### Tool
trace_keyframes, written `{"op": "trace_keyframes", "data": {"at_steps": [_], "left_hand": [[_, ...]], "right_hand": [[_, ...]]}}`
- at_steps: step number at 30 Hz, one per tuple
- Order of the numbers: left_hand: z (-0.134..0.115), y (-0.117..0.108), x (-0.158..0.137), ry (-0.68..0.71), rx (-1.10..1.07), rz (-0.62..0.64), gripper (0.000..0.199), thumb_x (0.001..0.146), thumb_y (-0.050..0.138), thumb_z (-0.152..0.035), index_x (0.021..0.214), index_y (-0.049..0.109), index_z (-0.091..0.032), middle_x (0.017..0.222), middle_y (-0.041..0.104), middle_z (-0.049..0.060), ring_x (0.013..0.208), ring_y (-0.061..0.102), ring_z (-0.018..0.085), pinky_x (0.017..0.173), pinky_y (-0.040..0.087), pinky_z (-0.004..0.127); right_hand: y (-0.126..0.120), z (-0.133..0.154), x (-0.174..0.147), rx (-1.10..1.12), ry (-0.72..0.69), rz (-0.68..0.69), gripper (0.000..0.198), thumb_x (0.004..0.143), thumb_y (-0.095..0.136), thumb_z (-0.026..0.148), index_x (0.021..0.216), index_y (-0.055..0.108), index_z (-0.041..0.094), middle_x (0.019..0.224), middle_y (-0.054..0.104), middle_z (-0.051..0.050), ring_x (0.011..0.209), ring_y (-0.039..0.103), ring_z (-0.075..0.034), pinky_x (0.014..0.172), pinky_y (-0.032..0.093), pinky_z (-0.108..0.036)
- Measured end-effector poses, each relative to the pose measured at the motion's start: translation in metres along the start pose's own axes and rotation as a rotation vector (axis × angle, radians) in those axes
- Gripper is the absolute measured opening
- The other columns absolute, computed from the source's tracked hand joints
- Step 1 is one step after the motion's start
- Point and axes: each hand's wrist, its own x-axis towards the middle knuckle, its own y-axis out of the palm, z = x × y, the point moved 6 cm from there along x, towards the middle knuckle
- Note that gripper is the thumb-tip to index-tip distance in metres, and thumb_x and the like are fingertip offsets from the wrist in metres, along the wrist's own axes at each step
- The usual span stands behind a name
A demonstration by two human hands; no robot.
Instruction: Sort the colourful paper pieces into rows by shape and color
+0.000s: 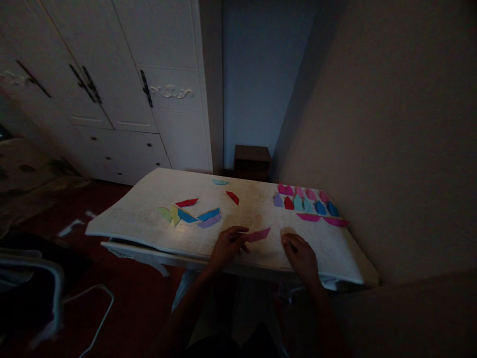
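Note:
Near the table's front edge my left hand pinches one end of a pink folded paper piece, which points toward the right. My right hand is a little further right, apart from that piece. Its fingers are curled together over the tabletop, and whether anything is between them cannot be made out. Beyond it lie two long magenta folded paper pieces. Left of my left hand, several loose folded pieces are spread about, among them a blue one, a purple one and a red one.
Rows of small folded paper shapes stand at the table's back right, beside the wall. The white table has a partly open drawer in front. A white wardrobe and a brown cabinet stand behind it.

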Motion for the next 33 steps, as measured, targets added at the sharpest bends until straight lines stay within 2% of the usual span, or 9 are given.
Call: {"op": "trace_keyframes", "data": {"at_steps": [7, 11, 15, 19, 22, 25, 29, 33], "left_hand": [[0.004, 0.017, 0.028, -0.004, 0.095, 0.003, 0.034, 0.074, 0.067, -0.043, 0.090, 0.066, -0.013, 0.073, 0.070, 0.006, 0.057, 0.065, 0.015, 0.047, 0.043, 0.020], [-0.001, 0.029, 0.059, 0.078, 0.160, -0.029, 0.029, 0.075, 0.066, -0.039, 0.088, 0.066, -0.013, 0.079, 0.071, 0.007, 0.057, 0.065, 0.014, 0.051, 0.048, 0.022], [-0.010, 0.052, 0.099, 0.178, 0.265, 0.003, 0.022, 0.079, 0.062, -0.031, 0.089, 0.066, -0.012, 0.080, 0.071, 0.006, 0.056, 0.065, 0.012, 0.054, 0.050, 0.022], [-0.006, 0.081, 0.133, 0.169, 0.439, 0.078, 0.018, 0.082, 0.058, -0.024, 0.091, 0.067, -0.012, 0.078, 0.071, 0.004, 0.055, 0.065, 0.011, 0.054, 0.050, 0.021], [0.000, 0.095, 0.146, 0.161, 0.525, 0.101, 0.015, 0.080, 0.059, -0.020, 0.089, 0.069, -0.013, 0.077, 0.071, 0.003, 0.055, 0.065, 0.011, 0.058, 0.050, 0.022], [0.000, 0.101, 0.151, 0.175, 0.641, 0.086, 0.015, 0.081, 0.059, -0.020, 0.091, 0.070, -0.016, 0.087, 0.072, 0.005, 0.066, 0.067, 0.014, 0.068, 0.051, 0.026], [-0.004, 0.101, 0.151, 0.192, 0.789, 0.038, 0.018, 0.084, 0.056, -0.022, 0.094, 0.070, -0.019, 0.099, 0.070, 0.008, 0.093, 0.065, 0.021, 0.085, 0.049, 0.032], [-0.003, 0.099, 0.149, 0.209, 0.867, 0.025, 0.025, 0.086, 0.055, -0.025, 0.108, 0.066, -0.021, 0.114, 0.064, 0.009, 0.104, 0.060, 0.021, 0.092, 0.046, 0.032]], "right_hand": [[-0.003, 0.007, -0.001, -0.025, -0.012, -0.024, 0.027, 0.093, 0.044, 0.030, 0.096, 0.069, 0.021, 0.099, 0.071, -0.007, 0.093, 0.064, -0.022, 0.086, 0.049, -0.038], [-0.006, 0.010, -0.001, -0.030, -0.008, -0.037, 0.025, 0.092, 0.045, 0.027, 0.095, 0.069, 0.021, 0.098, 0.071, -0.006, 0.091, 0.064, -0.021, 0.083, 0.049, -0.037], [-0.008, 0.010, -0.001, -0.018, -0.005, -0.041, 0.024, 0.092, 0.045, 0.026, 0.096, 0.068, 0.021, 0.097, 0.071, -0.006, 0.090, 0.064, -0.021, 0.082, 0.049, -0.036], [-0.008, 0.011, -0.001, 0.006, -0.012, -0.059, 0.025, 0.093, 0.044, 0.026, 0.097, 0.069, 0.022, 0.097, 0.071, -0.006, 0.091, 0.064, -0.020, 0.083, 0.049, -0.035], [-0.008, 0.009, -0.001, 0.007, -0.018, -0.064, 0.026, 0.093, 0.044, 0.025, 0.097, 0.069, 0.022, 0.097, 0.071, -0.007, 0.091, 0.064, -0.020, 0.082, 0.049, -0.035], [-0.007, 0.008, -0.001, -0.001, -0.022, -0.059, 0.025, 0.092, 0.044, 0.023, 0.096, 0.069, 0.022, 0.097, 0.071, -0.007, 0.091, 0.065, -0.021, 0.081, 0.050, -0.035], [-0.005, 0.007, -0.001, -0.013, -0.005, -0.044, 0.024, 0.092, 0.045, 0.024, 0.096, 0.069, 0.023, 0.098, 0.071, -0.006, 0.092, 0.065, -0.021, 0.084, 0.049, -0.036], [-0.006, 0.008, -0.001, -0.019, -0.010, -0.055, 0.025, 0.093, 0.044, 0.025, 0.094, 0.069, 0.023, 0.096, 0.072, -0.007, 0.090, 0.066, -0.021, 0.083, 0.049, -0.037]]}}
